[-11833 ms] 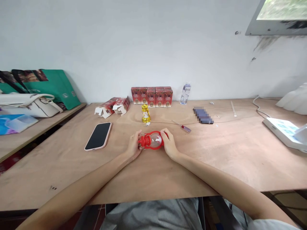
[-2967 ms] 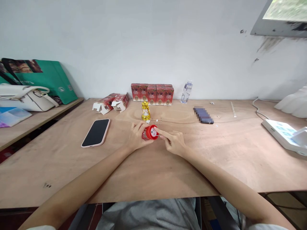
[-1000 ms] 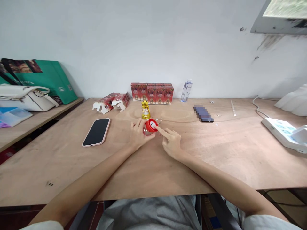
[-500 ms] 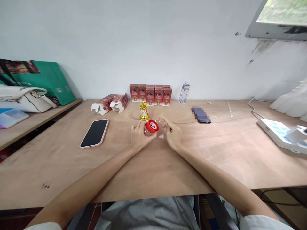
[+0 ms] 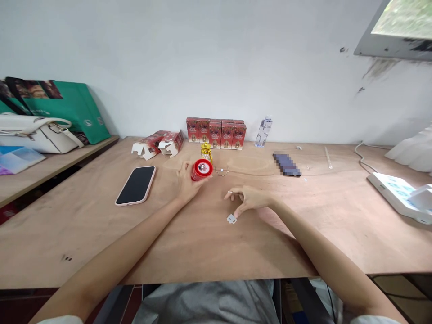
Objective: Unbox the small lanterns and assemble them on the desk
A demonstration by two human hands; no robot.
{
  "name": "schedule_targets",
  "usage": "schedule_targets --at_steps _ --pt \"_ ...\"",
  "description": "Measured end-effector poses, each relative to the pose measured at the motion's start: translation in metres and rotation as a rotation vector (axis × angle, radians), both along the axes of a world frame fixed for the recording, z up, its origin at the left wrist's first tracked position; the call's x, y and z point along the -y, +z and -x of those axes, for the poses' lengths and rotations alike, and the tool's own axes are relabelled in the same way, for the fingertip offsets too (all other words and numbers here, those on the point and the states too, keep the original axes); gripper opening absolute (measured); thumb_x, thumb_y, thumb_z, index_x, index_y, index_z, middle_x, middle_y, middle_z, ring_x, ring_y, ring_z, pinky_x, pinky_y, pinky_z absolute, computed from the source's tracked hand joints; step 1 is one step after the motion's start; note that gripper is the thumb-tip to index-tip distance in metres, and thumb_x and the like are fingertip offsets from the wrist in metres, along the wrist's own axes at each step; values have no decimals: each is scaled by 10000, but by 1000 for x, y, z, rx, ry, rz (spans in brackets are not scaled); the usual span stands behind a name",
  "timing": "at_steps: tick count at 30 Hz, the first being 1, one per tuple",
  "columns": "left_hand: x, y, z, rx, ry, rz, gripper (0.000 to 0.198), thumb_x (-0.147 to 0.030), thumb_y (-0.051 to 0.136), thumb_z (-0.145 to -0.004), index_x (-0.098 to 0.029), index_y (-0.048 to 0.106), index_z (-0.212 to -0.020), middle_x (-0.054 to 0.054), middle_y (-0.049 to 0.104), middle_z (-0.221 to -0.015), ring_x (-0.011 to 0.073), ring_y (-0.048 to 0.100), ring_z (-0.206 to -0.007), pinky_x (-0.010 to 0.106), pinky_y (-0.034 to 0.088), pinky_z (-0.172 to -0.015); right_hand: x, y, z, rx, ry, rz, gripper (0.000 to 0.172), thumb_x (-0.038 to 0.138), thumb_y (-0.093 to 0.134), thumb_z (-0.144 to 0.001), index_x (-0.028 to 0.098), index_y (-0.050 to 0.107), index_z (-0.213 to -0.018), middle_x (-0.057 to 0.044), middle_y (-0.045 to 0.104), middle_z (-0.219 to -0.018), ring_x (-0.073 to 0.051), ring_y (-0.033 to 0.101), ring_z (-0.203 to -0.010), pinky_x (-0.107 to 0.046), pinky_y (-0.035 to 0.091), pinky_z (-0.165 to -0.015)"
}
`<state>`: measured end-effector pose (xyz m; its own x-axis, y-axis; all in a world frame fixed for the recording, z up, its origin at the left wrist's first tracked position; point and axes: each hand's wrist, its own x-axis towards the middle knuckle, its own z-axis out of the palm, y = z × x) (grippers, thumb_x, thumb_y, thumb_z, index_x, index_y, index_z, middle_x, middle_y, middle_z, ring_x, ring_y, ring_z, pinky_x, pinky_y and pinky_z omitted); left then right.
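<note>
In the head view my left hand is wrapped round a small red round tub, its pale printed top facing up. A small gold lantern stands just behind the tub. My right hand is over the table with its thumb and fingers apart. Its thumb tip is at a small flat white piece; whether it touches it I cannot tell. Along its fingers shows a thin shiny line, too small to name. A bent thin wire lies on the table right of the tub.
Several red boxes stand against the wall, with two opened boxes lying to their left. A clear bottle stands on their right. Phones lie left and right. A white power strip sits far right.
The red tub in my left hand has moved slightly left and back, and stands more upright. My right hand has come nearer to me, down to the white piece. The view has shifted slightly.
</note>
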<state>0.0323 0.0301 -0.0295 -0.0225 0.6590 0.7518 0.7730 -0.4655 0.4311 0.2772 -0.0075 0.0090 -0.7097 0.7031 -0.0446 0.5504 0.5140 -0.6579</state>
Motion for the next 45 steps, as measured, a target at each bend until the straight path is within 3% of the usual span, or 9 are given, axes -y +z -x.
schedule_targets --at_steps 7,11,16,21,25,28,34,40,45 --pt "-2 0 -3 180 -97 5 435 -460 702 -699 -193 532 -998 58 589 -963 240 569 -943 403 429 -859 10 1 16 55 111 -1 252 411 763 -644 250 733 -836 18 660 -854 -101 573 -727 -195 363 -624" --pt "-1 -1 -4 197 -101 6 430 -460 706 -694 -196 532 -984 64 588 -973 241 568 -933 416 441 -849 -7 -12 17 -116 -106 -76 195 397 723 -689 211 722 -751 13 687 -773 -115 587 -694 -207 380 -624" --pt "-2 -2 -3 160 -96 -3 428 -458 701 -701 -185 530 -983 59 582 -954 237 562 -929 406 443 -832 -52 -26 26 -174 -572 -329 127 279 658 -768 211 697 -868 -2 713 -797 -143 619 -714 -221 394 -625" --pt "0 0 -3 95 -82 1 409 -462 686 -714 -180 531 -967 45 571 -905 214 563 -876 368 445 -782 -77 -30 40 31 -638 -448 135 272 616 -814 248 669 -936 -18 719 -914 -187 642 -840 -261 422 -687" --pt "2 2 -4 66 -46 25 403 -458 685 -719 -182 530 -968 46 570 -914 214 564 -880 362 426 -791 -70 -35 43 -16 -696 -642 165 247 548 -865 239 638 -1003 -31 689 -987 -173 636 -848 -247 421 -662" --pt "6 3 -5 -7 -29 56 425 -438 706 -702 -185 541 -1000 54 577 -948 233 566 -923 364 392 -813 -53 -40 46 -159 -686 -847 189 309 496 -907 203 650 -930 -50 677 -915 -138 632 -764 -217 410 -613" --pt "13 6 -5 -243 -3 41 482 -379 719 -684 -234 551 -1112 76 574 -1083 266 545 -1039 389 317 -851 -30 -44 52 -279 -460 -1201 242 300 460 -935 194 665 -862 -42 677 -804 -75 611 -658 -170 390 -566" --pt "17 8 -8 -396 -88 1 462 -414 695 -704 -249 571 -1118 93 579 -1121 262 546 -1026 417 285 -863 -29 -43 53 -231 -314 -1320 200 261 493 -921 199 663 -837 -12 686 -777 -60 605 -635 -167 384 -565" --pt "16 7 -8 -430 -136 0 450 -416 682 -714 -248 574 -1118 93 581 -1113 264 542 -1026 420 288 -863 -29 -43 52 -232 -308 -1355 208 266 501 -918 192 667 -818 -7 686 -757 -55 592 -614 -166 377 -565"
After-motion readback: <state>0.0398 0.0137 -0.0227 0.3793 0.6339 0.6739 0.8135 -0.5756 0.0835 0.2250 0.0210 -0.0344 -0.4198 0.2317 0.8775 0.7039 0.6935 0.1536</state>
